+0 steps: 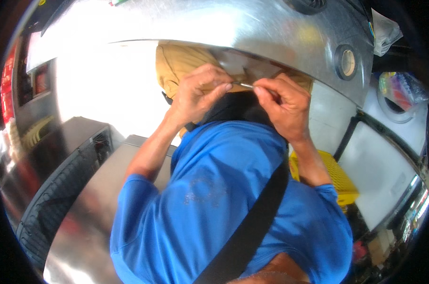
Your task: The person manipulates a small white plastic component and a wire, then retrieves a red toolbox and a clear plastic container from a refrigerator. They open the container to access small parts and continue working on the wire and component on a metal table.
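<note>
Head view: both hands are raised up close under the curved edge of a big shiny metal sheet [271, 33]. Left hand [198, 92] has its grip narrow, fingertips pinched on the left end of a thin silvery metal pin [245, 85]; can't tell exactly what kind of tool it is, too small. Right hand [283, 102] has its grip narrow too, thumb and forefinger pinched on the right end of the same pin. The pin lies roughly level between the two hands, just under the sheet's rim and in front of a mustard-yellow cloth [181, 64] that sits behind the left hand's knuckles. A dark patch [238, 106] shows just below the pin, between the wrists.

Blue short-sleeved shirt [214, 189] fills the lower middle, with a black strap [257, 213] running diagonally across it. Yellow plastic crate [340, 177] is on the floor near the right elbow. Grey metal panel [91, 208] and a black ribbed mat [53, 194] are at lower left. Round hole [347, 61] in the sheet at upper right, and clear plastic bags [399, 87] beyond it.
</note>
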Demonstrator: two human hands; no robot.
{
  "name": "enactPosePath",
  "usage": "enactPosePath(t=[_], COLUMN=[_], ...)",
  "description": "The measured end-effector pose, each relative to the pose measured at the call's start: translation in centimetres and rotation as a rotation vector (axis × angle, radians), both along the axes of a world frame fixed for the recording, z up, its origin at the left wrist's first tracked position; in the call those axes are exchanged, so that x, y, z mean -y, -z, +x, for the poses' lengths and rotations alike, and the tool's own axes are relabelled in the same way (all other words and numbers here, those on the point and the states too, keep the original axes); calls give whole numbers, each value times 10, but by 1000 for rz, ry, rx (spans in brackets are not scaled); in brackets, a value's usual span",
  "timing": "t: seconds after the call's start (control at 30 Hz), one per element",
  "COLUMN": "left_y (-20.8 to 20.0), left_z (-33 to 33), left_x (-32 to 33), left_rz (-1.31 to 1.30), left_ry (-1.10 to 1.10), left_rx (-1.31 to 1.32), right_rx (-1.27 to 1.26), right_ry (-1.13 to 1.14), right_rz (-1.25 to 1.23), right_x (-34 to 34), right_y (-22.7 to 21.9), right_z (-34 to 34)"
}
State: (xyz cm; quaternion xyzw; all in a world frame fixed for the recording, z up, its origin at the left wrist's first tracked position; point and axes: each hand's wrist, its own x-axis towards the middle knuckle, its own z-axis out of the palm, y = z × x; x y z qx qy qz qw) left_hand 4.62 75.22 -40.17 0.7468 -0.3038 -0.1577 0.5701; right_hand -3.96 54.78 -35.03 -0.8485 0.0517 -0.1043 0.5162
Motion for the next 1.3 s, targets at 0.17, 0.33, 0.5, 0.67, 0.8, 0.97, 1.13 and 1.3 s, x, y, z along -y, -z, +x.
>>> enactPosePath(t=[0.17,0.33,0.5,0.67,0.8,0.97,1.13,1.3], left_y=[-5,0,2,-2,-2,1,0,-3], left_z=[3,4,5,5,6,6,7,6], left_x=[1,1,2,1,1,2,3,4], left_rz=[50,34,12,41,66,30,43,50], left_ry=[15,29,36,35,47,50,62,65], left_rx=[39,68,97,78,86,60,57,31], right_rx=[-49,-81,-89,-116,-104,-139,-194,-255], right_ry=[6,33,5,1,11,13,-15,1], right_rz=[22,139,108,107,112,104,83,198], right_x=[2,1,3,3,2,2,9,8], right_y=[5,9,9,10,10,7,8,10], right_z=[-1,-1,2,1,2,3,2,1])
